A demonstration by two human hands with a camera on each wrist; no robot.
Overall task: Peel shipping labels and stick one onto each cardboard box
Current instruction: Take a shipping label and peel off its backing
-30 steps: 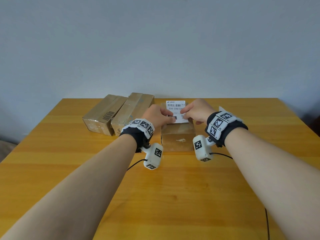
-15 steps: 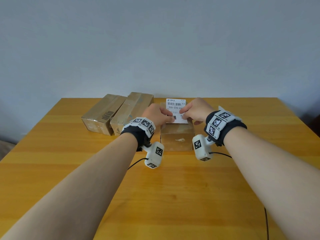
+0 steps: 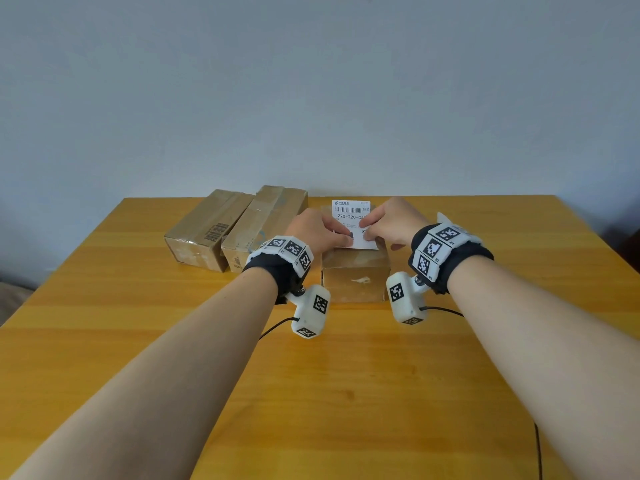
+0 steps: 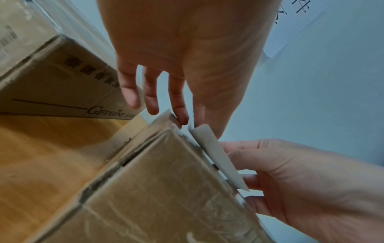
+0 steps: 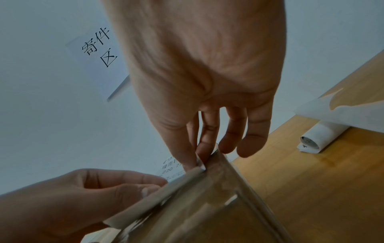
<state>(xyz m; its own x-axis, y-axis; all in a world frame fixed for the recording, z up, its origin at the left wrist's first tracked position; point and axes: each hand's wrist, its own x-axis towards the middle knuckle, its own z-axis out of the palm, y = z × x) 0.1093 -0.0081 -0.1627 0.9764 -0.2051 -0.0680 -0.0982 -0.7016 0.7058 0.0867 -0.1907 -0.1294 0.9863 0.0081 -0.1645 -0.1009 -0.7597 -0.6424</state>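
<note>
A white shipping label with a barcode lies tilted over the top of the middle cardboard box. My left hand pinches the label's near left part and my right hand pinches its near right part. In the left wrist view my left hand holds the label's edge just above the box's top rim. In the right wrist view my right hand pinches the label's corner at the box's edge. Two more cardboard boxes lie side by side at the left.
A roll of label backing paper lies on the wooden table to the right of the box. A paper sign with printed characters hangs on the pale wall behind. Cables trail from both wrist cameras.
Both hands keep their pinch on the label. The label's near edge has sunk a little toward the box top; the boxes have not moved.
</note>
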